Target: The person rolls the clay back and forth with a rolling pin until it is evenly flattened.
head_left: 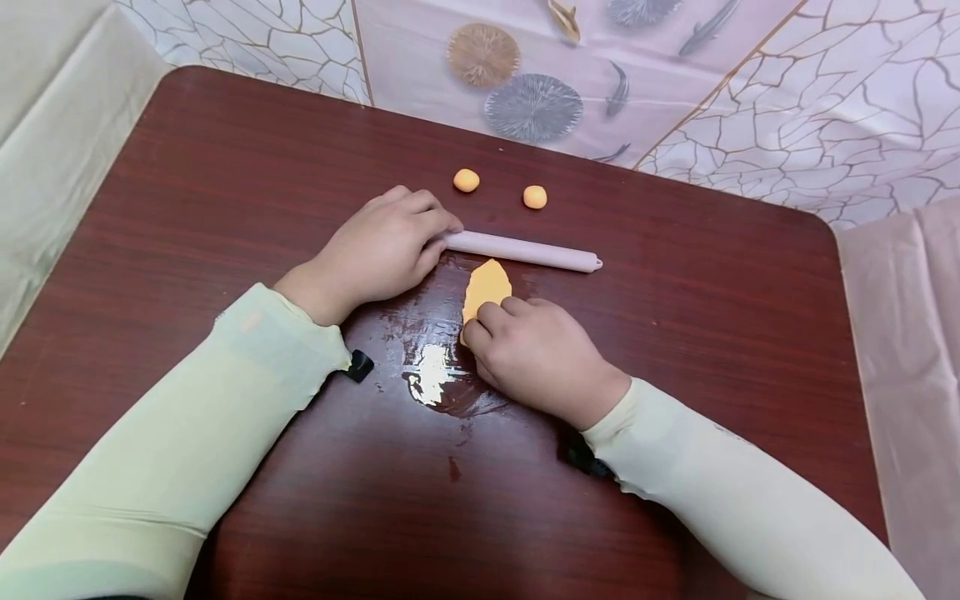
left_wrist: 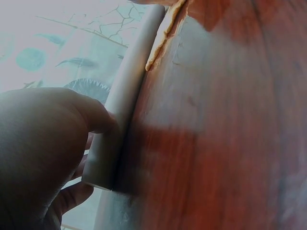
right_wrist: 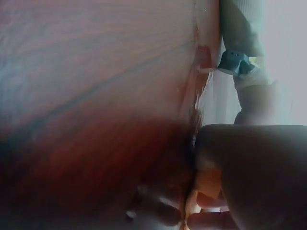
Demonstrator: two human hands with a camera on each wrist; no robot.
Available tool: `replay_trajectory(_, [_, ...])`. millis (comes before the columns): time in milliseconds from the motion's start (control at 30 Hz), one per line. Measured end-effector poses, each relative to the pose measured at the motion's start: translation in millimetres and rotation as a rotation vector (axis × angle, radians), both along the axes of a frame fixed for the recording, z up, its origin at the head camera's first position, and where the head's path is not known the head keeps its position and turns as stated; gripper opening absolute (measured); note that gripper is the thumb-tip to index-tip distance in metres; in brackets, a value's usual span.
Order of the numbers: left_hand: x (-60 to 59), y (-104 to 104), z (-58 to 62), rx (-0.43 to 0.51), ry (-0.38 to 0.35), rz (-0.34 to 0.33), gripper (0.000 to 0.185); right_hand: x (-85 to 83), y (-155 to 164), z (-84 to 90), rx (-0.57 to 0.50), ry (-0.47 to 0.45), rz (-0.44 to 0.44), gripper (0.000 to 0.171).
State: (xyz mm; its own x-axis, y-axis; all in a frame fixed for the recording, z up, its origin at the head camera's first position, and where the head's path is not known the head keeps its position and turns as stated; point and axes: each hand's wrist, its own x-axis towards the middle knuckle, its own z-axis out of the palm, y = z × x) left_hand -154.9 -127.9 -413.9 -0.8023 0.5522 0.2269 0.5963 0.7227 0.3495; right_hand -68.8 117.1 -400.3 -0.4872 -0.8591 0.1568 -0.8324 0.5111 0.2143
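A pale pink rolling pin (head_left: 525, 250) lies across the table, and my left hand (head_left: 378, 242) holds its left end. In the left wrist view, the thumb rests along the rolling pin (left_wrist: 122, 100) with fingers on its far side. Just nearer than the pin lies a thin, flattened piece of orange dough (head_left: 486, 287) with ragged edges. My right hand (head_left: 536, 350) pinches the near end of this dough, its fingers curled and covering that part. In the right wrist view, the right hand (right_wrist: 259, 167) is dark, with a bit of dough glowing between the fingers.
Two small orange dough balls (head_left: 467, 181) sit beyond the rolling pin, one left and one right. A shiny wet smear (head_left: 435, 375) spreads over the dark red-brown table (head_left: 225, 167) beside the right hand. Patterned cloth (head_left: 420, 50) hangs behind the far edge.
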Motion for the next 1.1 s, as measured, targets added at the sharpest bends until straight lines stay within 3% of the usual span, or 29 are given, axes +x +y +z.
replay_trajectory(267, [-0.2,-0.6,0.0,-0.004,-0.006,0.009,0.026,0.5,-2.4,0.8,-0.032,0.004,-0.018,0.017])
replay_trajectory(367, [-0.3,0.3,0.2,-0.005,-0.009,0.005,0.026,-5.9,-0.3,6.5,-0.116,-0.104,-0.084,0.01])
replay_trajectory(500, [-0.6,1.7,0.7,-0.012,-0.009,0.008,0.027,-19.6,6.2,15.8,-0.25,-0.34,-0.184,0.011])
replay_trajectory(600, [-0.6,2.5,0.6,-0.017,-0.014,0.007,0.027,-24.0,11.5,16.3,-0.245,-0.449,-0.148,0.018])
replay_trajectory(667, [-0.7,2.9,0.6,-0.017,-0.013,0.002,0.027,-22.1,13.9,13.2,-0.179,-0.422,-0.079,0.019])
replay_trajectory(733, [-1.0,3.0,0.8,-0.013,-0.005,0.0,0.027,-18.8,14.7,9.2,-0.103,-0.316,-0.017,0.015])
replay_trajectory(833, [-1.2,2.5,1.1,-0.004,0.002,0.005,0.026,-16.4,13.1,4.8,-0.039,-0.138,0.001,0.011])
replay_trajectory(1100, [-0.8,1.1,-0.5,0.007,0.001,0.01,0.026,-15.2,6.9,0.4,-0.067,-0.054,-0.034,0.014])
